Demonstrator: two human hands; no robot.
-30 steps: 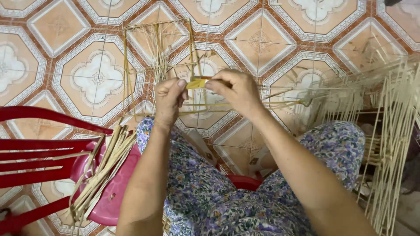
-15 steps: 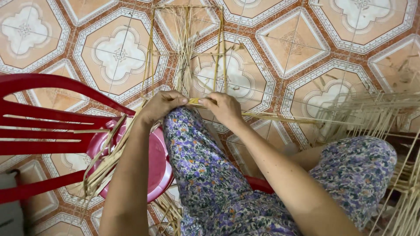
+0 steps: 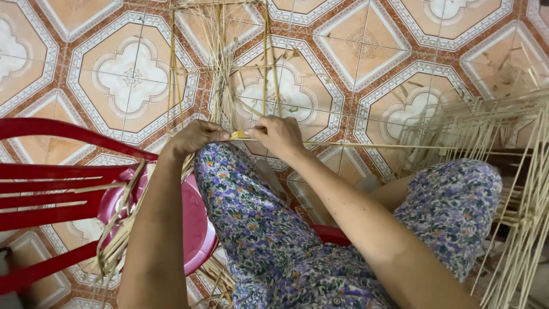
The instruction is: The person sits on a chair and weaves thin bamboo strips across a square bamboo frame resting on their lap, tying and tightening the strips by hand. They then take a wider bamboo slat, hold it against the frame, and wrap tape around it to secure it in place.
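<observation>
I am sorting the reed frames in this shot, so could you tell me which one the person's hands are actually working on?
The upright square frame beyond the left knee: both the left hand and right hand pinch strips at its base. The other frame, at the right edge, is untouched.

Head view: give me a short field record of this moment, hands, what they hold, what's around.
left hand: closed on pale straw strips, resting at the knee
right hand: fingers pinching a flat yellow strip between the two hands
straw frame: upright thin stalks rising in front of the hands, above the tiled floor
long stalk: runs from the right hand out to the right
strip bundle: lies across the pink stool
red chair: left of the person
clothing: floral trousers
</observation>
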